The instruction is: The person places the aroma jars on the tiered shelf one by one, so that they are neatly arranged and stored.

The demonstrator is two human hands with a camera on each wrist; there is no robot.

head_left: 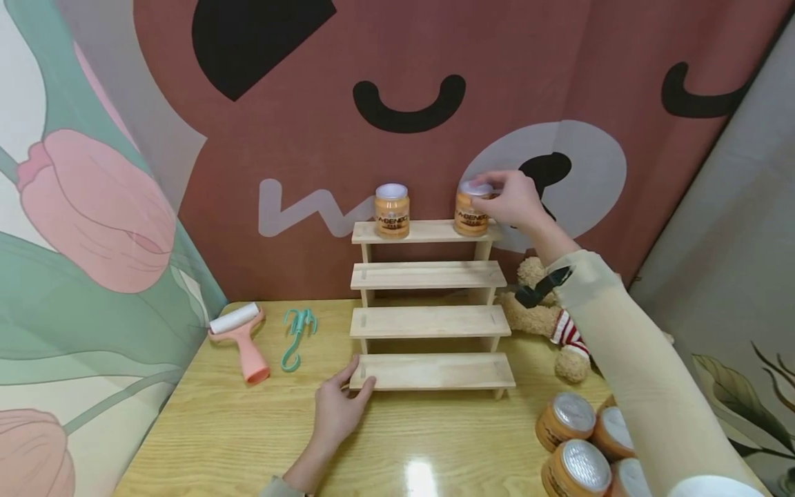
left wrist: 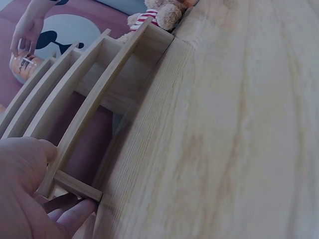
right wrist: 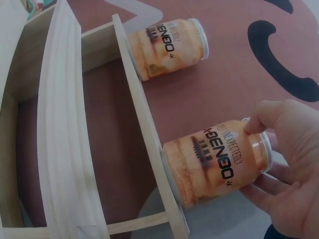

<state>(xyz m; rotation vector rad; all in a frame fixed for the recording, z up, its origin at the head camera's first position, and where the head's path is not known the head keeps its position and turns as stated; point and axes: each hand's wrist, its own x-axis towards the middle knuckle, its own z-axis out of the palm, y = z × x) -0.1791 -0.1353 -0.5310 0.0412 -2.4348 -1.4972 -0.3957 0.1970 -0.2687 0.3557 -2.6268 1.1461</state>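
Observation:
A wooden rack point(head_left: 431, 321) with several stepped shelves stands on the table. On its top shelf, an orange jar point(head_left: 392, 212) is upright at the left, and a second orange jar point(head_left: 470, 215) stands at the right end. My right hand point(head_left: 518, 206) grips that second jar near its lid; in the right wrist view thumb and fingers point(right wrist: 289, 159) lie round its upper part, its base against the shelf. My left hand point(head_left: 337, 407) holds the left end of the lowest shelf, thumb on top; in the left wrist view its fingers point(left wrist: 75, 215) reach beneath the board point(left wrist: 94, 102).
A pink-handled roller point(head_left: 247, 345) and a teal claw-shaped tool point(head_left: 298, 338) lie left of the rack. A teddy bear point(head_left: 568, 345) in a striped top lies to its right. Several orange jars point(head_left: 577, 469) are grouped at the front right, partly under my right sleeve.

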